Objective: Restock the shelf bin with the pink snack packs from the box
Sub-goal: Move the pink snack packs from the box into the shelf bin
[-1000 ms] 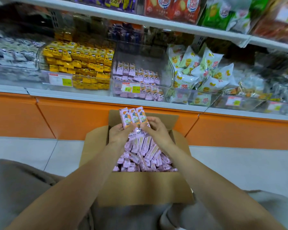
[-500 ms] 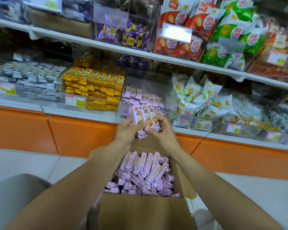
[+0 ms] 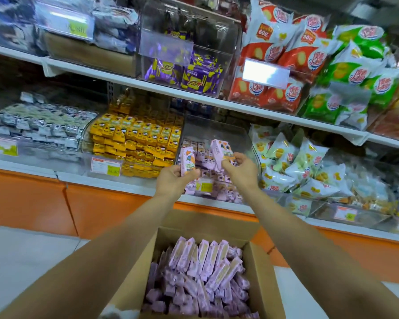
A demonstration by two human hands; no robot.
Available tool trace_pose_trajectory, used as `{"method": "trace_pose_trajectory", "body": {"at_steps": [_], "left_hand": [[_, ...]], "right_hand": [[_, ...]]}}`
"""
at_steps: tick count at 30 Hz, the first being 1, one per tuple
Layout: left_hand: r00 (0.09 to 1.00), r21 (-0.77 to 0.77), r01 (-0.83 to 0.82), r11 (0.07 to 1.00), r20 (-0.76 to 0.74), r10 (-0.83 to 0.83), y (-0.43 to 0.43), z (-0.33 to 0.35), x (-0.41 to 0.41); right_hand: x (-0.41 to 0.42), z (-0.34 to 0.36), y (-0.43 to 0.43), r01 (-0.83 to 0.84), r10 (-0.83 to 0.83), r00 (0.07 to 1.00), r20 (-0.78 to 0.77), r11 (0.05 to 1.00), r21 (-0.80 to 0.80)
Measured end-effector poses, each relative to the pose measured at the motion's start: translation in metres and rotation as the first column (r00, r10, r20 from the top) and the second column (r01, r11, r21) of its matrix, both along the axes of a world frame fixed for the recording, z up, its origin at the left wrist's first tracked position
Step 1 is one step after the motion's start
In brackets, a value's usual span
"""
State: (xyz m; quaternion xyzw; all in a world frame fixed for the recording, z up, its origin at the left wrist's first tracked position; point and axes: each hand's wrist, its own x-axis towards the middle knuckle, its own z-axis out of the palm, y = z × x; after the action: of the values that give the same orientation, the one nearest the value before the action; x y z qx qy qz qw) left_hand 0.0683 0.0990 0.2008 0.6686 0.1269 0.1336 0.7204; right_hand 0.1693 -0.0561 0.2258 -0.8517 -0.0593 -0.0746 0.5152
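Observation:
An open cardboard box [image 3: 260, 272] sits below me, packed with several pink snack packs [image 3: 200, 272]. Both arms reach up to the clear shelf bin [image 3: 217, 132] on the lower shelf, which holds a low layer of the same pink packs. My left hand [image 3: 173, 180] grips one upright pink pack [image 3: 187, 161] at the bin's front left. My right hand [image 3: 238, 170] holds a tilted pink pack [image 3: 220, 151] over the bin's opening. How many packs each hand holds is hidden by the fingers.
A bin of yellow packs [image 3: 136, 143] stands left of the clear bin, and white and yellow bags [image 3: 293, 166] lie to its right. An upper shelf [image 3: 194, 97] with purple, red and green snacks overhangs the bin. The orange shelf base [image 3: 101, 203] runs behind the box.
Both hands lifted a bunch of pink packs out of the box and up to the shelf bin. The bunch, held together before, is now split between the two hands.

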Motion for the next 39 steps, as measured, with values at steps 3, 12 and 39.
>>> {"method": "trace_pose_trajectory", "body": {"at_steps": [3,12,39], "left_hand": [[0.999,0.069,-0.021,0.997,0.036,0.019,0.012,-0.004,0.015],[0.991,0.130,-0.048,0.990,0.130,0.031,0.026,-0.021,0.034],[0.991,0.017,-0.133,0.991,-0.014,0.133,-0.033,-0.009,0.064]], "right_hand": [[0.040,-0.010,0.013,0.080,-0.084,0.995,-0.061,0.995,-0.064],[0.116,-0.042,0.045,0.190,-0.234,0.965,-0.118,0.935,-0.300],[0.000,-0.005,-0.010,-0.611,0.613,0.790,0.000,0.789,-0.067]]}}
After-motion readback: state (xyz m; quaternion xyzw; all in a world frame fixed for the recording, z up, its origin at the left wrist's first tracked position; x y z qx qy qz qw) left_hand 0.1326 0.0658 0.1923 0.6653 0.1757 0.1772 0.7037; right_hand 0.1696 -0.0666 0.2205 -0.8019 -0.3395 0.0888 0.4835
